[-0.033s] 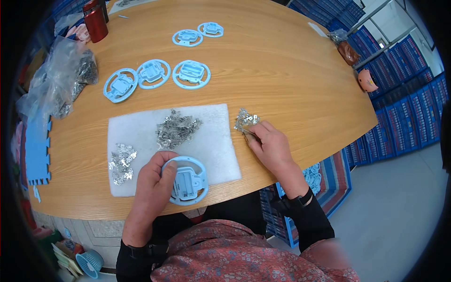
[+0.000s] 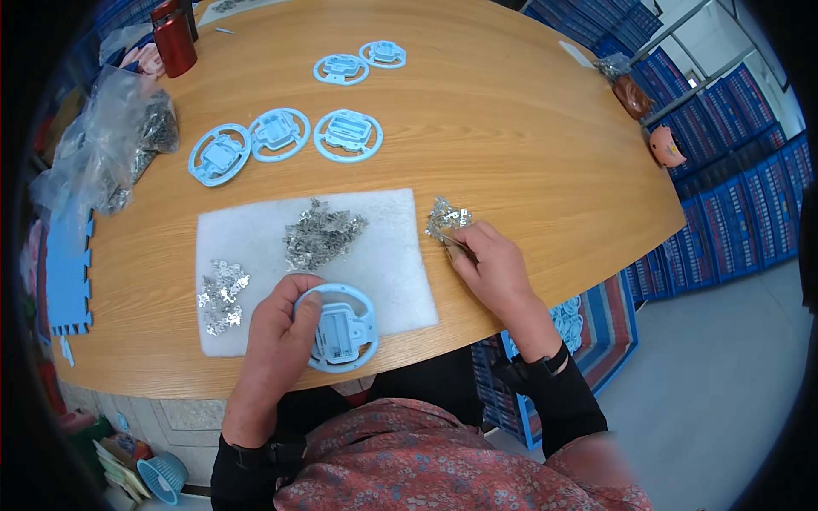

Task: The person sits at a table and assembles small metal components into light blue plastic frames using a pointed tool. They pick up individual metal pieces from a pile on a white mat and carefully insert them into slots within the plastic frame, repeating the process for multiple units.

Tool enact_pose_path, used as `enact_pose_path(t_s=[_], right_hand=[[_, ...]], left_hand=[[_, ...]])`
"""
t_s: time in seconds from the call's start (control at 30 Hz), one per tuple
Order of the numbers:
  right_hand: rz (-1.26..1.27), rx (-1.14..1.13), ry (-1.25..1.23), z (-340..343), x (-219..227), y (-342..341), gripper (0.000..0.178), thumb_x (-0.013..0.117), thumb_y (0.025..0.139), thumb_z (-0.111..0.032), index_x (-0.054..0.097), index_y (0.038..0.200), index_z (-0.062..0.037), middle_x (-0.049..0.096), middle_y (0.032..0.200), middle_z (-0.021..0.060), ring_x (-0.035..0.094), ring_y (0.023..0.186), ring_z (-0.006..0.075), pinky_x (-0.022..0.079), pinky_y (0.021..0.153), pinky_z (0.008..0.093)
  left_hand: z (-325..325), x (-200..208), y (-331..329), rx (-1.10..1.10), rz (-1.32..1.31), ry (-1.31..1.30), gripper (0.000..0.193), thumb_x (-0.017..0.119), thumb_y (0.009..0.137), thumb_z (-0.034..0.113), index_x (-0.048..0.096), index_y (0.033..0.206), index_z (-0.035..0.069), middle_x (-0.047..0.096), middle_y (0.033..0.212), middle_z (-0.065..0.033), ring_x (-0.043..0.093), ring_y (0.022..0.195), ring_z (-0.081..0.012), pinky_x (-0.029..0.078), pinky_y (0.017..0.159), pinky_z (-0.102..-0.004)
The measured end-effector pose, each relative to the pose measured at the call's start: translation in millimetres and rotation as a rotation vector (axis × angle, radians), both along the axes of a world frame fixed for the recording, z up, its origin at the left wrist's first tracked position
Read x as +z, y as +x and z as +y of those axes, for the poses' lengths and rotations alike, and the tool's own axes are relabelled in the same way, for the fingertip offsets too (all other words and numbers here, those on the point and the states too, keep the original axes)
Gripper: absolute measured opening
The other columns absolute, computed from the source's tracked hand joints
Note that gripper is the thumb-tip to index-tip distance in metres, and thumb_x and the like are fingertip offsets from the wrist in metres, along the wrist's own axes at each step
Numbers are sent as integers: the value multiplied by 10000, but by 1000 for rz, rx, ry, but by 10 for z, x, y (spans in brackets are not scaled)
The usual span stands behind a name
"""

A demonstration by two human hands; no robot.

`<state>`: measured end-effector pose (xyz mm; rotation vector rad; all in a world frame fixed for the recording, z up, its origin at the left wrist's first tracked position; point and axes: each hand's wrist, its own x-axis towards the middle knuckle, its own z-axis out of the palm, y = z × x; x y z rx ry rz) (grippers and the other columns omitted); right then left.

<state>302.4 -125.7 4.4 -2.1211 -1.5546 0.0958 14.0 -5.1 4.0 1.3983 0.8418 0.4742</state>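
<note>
My left hand (image 2: 285,328) is closed on the left rim of a light-blue steering-wheel-shaped plastic part (image 2: 342,330), thumb on top. Its recessed rectangular compartment faces up, over the near edge of a white foam sheet (image 2: 392,294). To the right of the sheet, my right hand (image 2: 492,266) pinches at the edge of a small pile of metal clips (image 2: 445,215). Something thin shows at its fingertips, too small to make out. On the sheet lie a dense heap of small metal pieces (image 2: 319,236) and a looser pile of shiny flat metal pieces (image 2: 223,294).
Beyond the sheet, several similar blue wheel parts (image 2: 348,134) rest on the wooden table (image 2: 528,136). Plastic bags (image 2: 102,128) of metal parts and a red flask (image 2: 174,43) stand at left. Below the right edge is a striped container (image 2: 609,328) with blue parts.
</note>
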Motion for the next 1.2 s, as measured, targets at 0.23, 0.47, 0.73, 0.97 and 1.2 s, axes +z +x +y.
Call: enact_pose_path(t_s=[0.23, 0.47, 0.73, 0.97, 1.2], right_hand=[[290, 106, 77, -87, 244, -324, 177, 733, 832, -63, 669, 998, -51, 623, 861, 105, 640, 694, 248, 524, 636, 348], [195, 440, 147, 83, 416, -802, 247, 762, 775, -90, 667, 1002, -82, 629, 912, 80, 660, 781, 295, 527, 641, 389], [562, 302, 89, 65, 351, -807, 218, 717, 822, -66, 671, 1030, -23, 599, 779, 53, 580, 656, 165, 481, 603, 317], [922, 211, -139, 121, 344, -782, 176, 688, 827, -62, 665, 990, -2, 496, 685, -20, 467, 668, 53, 408, 592, 253], [521, 344, 42, 106, 153, -857, 225, 740, 779, -62, 655, 984, -24, 583, 744, 55, 579, 627, 157, 480, 589, 298]], left_hand=[[-42, 99, 77, -33, 0, 96, 158, 540, 1071, 147, 634, 1150, 48, 639, 959, 26, 559, 883, -43, 477, 797, -219], [-95, 223, 147, -141, 4, 191, 190, 629, 1047, 225, 663, 1030, 39, 626, 757, 5, 531, 702, -47, 467, 623, -259], [-120, 189, 155, -94, -6, 305, 160, 643, 1035, 189, 651, 1020, 30, 604, 730, -18, 508, 668, -63, 455, 603, -272], [-126, 179, 162, -126, -22, 337, 155, 602, 1049, 178, 647, 1053, 29, 618, 744, -64, 529, 664, -102, 472, 619, -297], [-54, 157, 156, -106, 128, 269, 204, 496, 1069, 119, 650, 1170, 33, 604, 803, -22, 526, 750, -79, 463, 670, -277]])
